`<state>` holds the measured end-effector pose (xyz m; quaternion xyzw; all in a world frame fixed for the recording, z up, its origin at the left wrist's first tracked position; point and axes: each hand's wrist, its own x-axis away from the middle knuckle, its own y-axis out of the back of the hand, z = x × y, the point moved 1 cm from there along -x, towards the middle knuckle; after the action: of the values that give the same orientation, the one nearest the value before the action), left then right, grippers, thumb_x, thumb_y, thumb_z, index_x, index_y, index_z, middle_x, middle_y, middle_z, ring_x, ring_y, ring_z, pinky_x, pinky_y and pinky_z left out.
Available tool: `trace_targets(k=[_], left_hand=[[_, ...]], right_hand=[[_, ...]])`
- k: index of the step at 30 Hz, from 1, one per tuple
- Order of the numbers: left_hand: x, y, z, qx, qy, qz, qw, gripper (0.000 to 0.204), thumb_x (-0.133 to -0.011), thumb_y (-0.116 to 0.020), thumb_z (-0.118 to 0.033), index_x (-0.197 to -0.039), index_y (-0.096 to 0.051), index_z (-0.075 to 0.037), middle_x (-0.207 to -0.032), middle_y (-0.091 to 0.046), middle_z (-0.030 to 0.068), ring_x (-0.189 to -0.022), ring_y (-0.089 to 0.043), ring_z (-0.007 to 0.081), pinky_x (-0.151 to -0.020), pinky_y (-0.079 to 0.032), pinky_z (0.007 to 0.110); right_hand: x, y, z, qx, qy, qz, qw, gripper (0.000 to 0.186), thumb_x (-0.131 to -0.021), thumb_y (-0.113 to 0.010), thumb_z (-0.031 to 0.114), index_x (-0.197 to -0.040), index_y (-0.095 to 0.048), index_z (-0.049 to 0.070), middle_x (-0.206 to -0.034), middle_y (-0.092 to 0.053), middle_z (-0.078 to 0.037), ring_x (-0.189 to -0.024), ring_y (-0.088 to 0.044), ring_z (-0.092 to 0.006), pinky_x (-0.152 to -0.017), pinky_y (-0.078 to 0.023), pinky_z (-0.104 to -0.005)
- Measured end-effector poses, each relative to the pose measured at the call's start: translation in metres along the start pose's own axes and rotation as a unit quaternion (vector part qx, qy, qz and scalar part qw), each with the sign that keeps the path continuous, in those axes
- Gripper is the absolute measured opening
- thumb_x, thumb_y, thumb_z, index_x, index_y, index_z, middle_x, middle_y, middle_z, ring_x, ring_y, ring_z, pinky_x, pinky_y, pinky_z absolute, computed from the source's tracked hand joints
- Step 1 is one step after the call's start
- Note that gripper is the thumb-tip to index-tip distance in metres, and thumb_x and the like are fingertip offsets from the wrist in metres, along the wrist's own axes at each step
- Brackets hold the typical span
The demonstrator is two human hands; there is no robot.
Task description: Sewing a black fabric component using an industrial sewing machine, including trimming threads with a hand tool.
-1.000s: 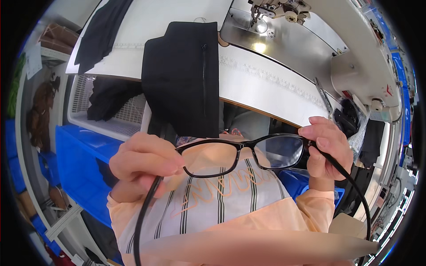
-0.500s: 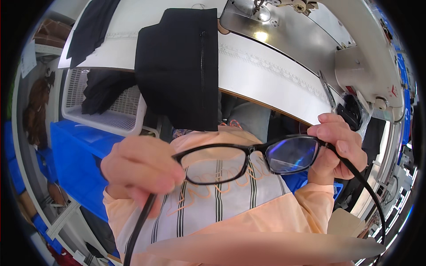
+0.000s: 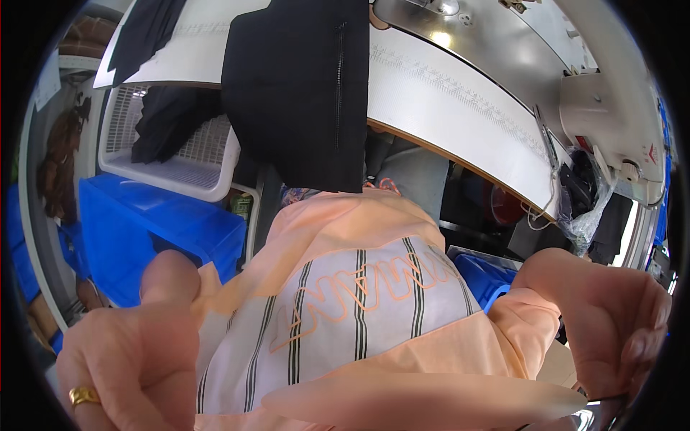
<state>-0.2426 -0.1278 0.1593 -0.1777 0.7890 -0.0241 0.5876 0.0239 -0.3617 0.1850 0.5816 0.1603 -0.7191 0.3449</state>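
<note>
My left hand, a gold ring on one finger, is raised close at the lower left with its fingers curled. What it holds, if anything, is hidden. At the lower right, my right hand is also curled. A dark rim and shiny lens of the black-framed eyeglasses show just below it; the rest is out of view. Beyond my lap, a black fabric piece with a zipper hangs over the edge of the white worktable.
A sewing machine stands at the right, with metal scissors or snips and a plastic bag near it. At the left, a white basket holds black cloth above a blue bin.
Both hands have come nearer and spread apart toward the lower corners. The eyeglasses have left the middle of the picture, leaving only a sliver at the lower right.
</note>
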Motion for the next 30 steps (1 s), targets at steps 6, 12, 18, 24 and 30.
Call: trace_targets(k=[6, 12, 18, 24, 30], left_hand=[[-0.007, 0.001, -0.013, -0.031, -0.010, -0.035, 0.999, 0.022, -0.079, -0.067, -0.006, -0.095, -0.063, -0.020, -0.098, -0.058, -0.0143, -0.075, -0.055, 0.0024, -0.074, -0.047, 0.021], [0.002, 0.034, -0.003, -0.233, 0.047, -0.173, 0.956, 0.026, -0.084, -0.068, -0.035, -0.096, -0.071, -0.012, -0.093, -0.069, -0.0006, -0.078, -0.063, 0.0088, -0.078, -0.051, 0.029], [0.035, 0.094, 0.084, -0.518, 0.328, 0.030, 0.789, 0.021, -0.082, -0.068, -0.004, -0.104, -0.069, -0.004, -0.099, -0.069, 0.0057, -0.089, -0.064, 0.0140, -0.083, -0.048, 0.026], [0.045, 0.086, 0.170, -0.485, 0.275, 0.427, 0.712, 0.041, -0.084, -0.068, -0.024, -0.123, -0.062, -0.012, -0.139, -0.052, 0.0052, -0.132, -0.041, 0.0319, -0.110, -0.028, 0.044], [0.027, 0.075, 0.214, -0.232, 0.486, 0.442, 0.718, 0.046, -0.075, -0.077, -0.020, -0.116, -0.061, -0.004, -0.089, -0.062, 0.0032, -0.093, -0.059, 0.0188, -0.089, -0.043, 0.035]], right_hand=[[-0.010, -0.019, 0.007, 0.008, -0.003, -0.013, 1.000, 0.019, -0.084, -0.057, 0.025, -0.100, -0.064, 0.018, -0.088, -0.064, 0.001, -0.070, -0.061, -0.0196, -0.070, -0.047, -0.0373], [0.048, -0.050, -0.003, -0.021, -0.229, 0.051, 0.972, 0.016, -0.083, -0.059, 0.020, -0.094, -0.065, 0.012, -0.081, -0.065, -0.004, -0.068, -0.062, -0.0218, -0.066, -0.048, -0.0361], [0.158, -0.164, -0.047, -0.210, -0.605, 0.129, 0.757, 0.031, -0.093, -0.060, 0.026, -0.097, -0.063, -0.004, -0.085, -0.070, -0.010, -0.074, -0.065, -0.0185, -0.069, -0.049, -0.0309], [0.121, -0.145, -0.064, -0.107, -0.654, 0.312, 0.680, 0.023, -0.091, -0.061, 0.018, -0.085, -0.062, -0.005, -0.062, -0.057, -0.003, -0.057, -0.041, -0.0080, -0.052, -0.038, -0.0293], [0.069, -0.041, -0.129, 0.108, -0.491, 0.254, 0.826, 0.020, -0.090, -0.063, 0.015, -0.094, -0.066, -0.005, -0.074, -0.064, -0.002, -0.072, -0.054, -0.0061, -0.066, -0.046, -0.0228]])
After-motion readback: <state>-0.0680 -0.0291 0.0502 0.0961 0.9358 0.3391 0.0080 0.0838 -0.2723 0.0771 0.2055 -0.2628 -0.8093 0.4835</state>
